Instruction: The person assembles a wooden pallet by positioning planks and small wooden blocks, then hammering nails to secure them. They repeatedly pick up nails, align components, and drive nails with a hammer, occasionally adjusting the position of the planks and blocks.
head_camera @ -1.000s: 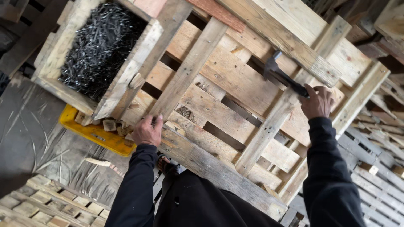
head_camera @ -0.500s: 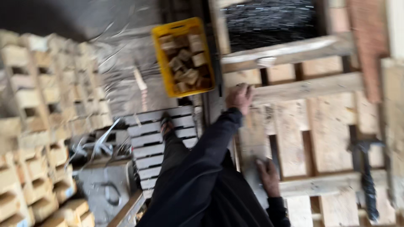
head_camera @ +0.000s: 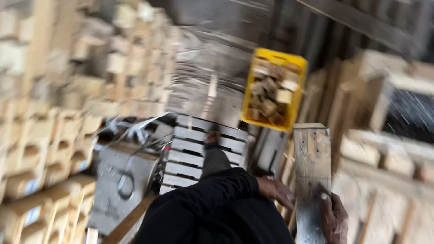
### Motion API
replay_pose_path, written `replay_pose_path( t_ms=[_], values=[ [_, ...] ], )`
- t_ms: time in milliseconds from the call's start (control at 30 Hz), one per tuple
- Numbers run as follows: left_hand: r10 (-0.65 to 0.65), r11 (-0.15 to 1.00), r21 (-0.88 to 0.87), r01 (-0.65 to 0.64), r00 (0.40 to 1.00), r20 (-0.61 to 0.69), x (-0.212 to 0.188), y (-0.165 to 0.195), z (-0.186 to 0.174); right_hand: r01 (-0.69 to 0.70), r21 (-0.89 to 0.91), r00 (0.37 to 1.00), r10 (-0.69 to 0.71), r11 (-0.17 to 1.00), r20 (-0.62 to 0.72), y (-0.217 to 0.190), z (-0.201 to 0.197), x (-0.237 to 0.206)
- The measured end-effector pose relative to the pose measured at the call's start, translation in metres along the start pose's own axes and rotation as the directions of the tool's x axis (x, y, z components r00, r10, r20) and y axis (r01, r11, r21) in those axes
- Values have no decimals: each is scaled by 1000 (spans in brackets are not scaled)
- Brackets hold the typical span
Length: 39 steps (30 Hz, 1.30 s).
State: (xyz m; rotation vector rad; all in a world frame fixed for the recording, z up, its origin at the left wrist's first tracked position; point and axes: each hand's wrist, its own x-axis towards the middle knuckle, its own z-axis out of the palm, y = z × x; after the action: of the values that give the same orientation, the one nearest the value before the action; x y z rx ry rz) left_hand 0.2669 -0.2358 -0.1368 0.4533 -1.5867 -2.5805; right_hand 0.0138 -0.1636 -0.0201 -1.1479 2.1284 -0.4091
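Hammer's been dropped; a pale, nail-holed wooden plank (head_camera: 312,180) is now gripped lower right by the right hand (head_camera: 333,219), left hand (head_camera: 275,190) loose beside it.

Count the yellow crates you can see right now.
1. The yellow crate, filled with wood blocks, sits on the floor above the plank gripped by the right hand. The picture is blurred, so others may be hidden.

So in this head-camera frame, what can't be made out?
- Left hand: motion-blurred; whether it touches the board is unclear.
- Right hand: cut off by the bottom edge, its grip partly hidden.
- Yellow crate: the wood pieces inside are smeared.
- Stacks at left: blurred.
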Motion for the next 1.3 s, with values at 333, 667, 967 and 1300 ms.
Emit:
replay_pose_path(
  t_ms=[333, 667, 967, 1300],
  values=[
    [73, 961, -94, -259, 568, -820, -206, 61, -107, 506, 356, 795, -585, 786, 161, -334, 181, 88],
    [426, 694, 405, 595, 114, -898, -334, 98, -120, -185, 950, 690, -656, 250, 307, -551, 224, 90],
    [147, 846, -105, 522, -418, -896, -359, 180, -132, -431, 766, 411, -652, 477, 637, -583, 331, 94],
    [79, 834, -238, 498, -533, -842, -420, 120, -101, -567, 531, 277, -461, 630, 843, -566, 435, 93]
  ],
)
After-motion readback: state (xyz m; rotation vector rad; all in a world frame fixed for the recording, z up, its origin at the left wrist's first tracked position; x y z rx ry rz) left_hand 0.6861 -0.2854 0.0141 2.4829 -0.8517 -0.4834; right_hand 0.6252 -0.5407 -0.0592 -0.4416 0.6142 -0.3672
